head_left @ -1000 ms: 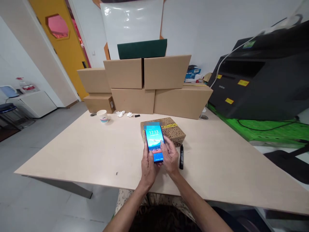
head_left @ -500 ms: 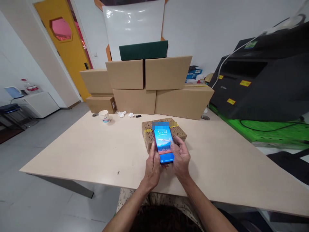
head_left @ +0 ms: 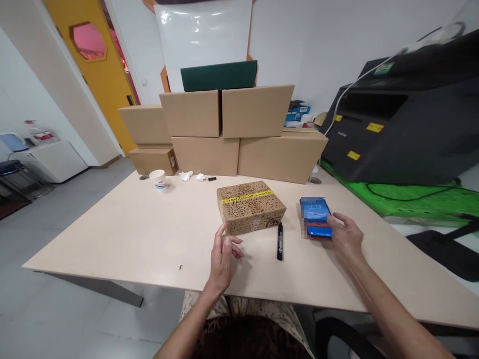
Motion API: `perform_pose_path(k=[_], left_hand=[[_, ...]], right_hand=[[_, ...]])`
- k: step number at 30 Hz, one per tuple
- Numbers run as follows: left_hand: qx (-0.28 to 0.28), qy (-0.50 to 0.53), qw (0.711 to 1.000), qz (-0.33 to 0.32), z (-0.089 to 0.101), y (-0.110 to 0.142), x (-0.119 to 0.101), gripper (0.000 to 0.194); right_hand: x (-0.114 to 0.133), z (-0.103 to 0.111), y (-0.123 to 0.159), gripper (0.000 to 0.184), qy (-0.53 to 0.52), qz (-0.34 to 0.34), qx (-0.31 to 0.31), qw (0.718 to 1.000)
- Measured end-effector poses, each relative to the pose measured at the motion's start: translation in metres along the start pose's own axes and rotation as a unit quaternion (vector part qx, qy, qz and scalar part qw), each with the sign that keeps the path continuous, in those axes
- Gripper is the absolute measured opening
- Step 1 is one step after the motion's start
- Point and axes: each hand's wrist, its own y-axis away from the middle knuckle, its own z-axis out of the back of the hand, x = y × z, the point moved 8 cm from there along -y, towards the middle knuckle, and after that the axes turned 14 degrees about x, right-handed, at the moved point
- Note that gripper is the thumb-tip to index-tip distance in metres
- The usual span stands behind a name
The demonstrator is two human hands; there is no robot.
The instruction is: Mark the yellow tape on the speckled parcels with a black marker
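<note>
My right hand point(head_left: 346, 237) grips a smartphone point(head_left: 318, 222) with a lit screen, low over the right part of the table or touching it; I cannot tell which. My left hand point(head_left: 223, 259) holds nothing, its fingers apart and slightly curled, just in front of a small cardboard box point(head_left: 250, 207). Dark specks cover that box, a strip of yellow tape crosses its top, and black writing marks its front side. Between my two hands a black marker point(head_left: 280, 242) lies on the table, its upper end close to the box's front right corner.
Large cardboard boxes point(head_left: 204, 157) are stacked along the table's point(head_left: 123, 239) back edge, a dark green box point(head_left: 219, 76) on top. A paper cup point(head_left: 158, 179), crumpled tissues point(head_left: 186, 175) and a small black piece point(head_left: 212, 178) stand before them. A black printer point(head_left: 389, 124) is at the right.
My right hand has carried the phone rightward, away from the speckled box. My left hand has let go of the phone and moved slightly left and down. The marker now shows.
</note>
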Motion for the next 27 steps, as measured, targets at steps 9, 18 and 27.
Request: perform_pose_path(k=[9,18,27], left_hand=[[-0.015,-0.012,1.000,0.011,0.007,0.003,0.001,0.071],[-0.022,-0.014,0.999,0.025,0.009,0.006,0.006,0.071],[-0.019,-0.019,0.999,0.025,0.010,0.008,0.008,0.069]], right_hand=[[-0.027,0.006,-0.032,0.052,0.078,-0.009,0.039,0.996],[-0.010,0.008,-0.040,0.061,0.457,-0.011,0.095,0.884],[0.016,-0.012,-0.004,0.062,0.586,-0.037,0.130,0.799]])
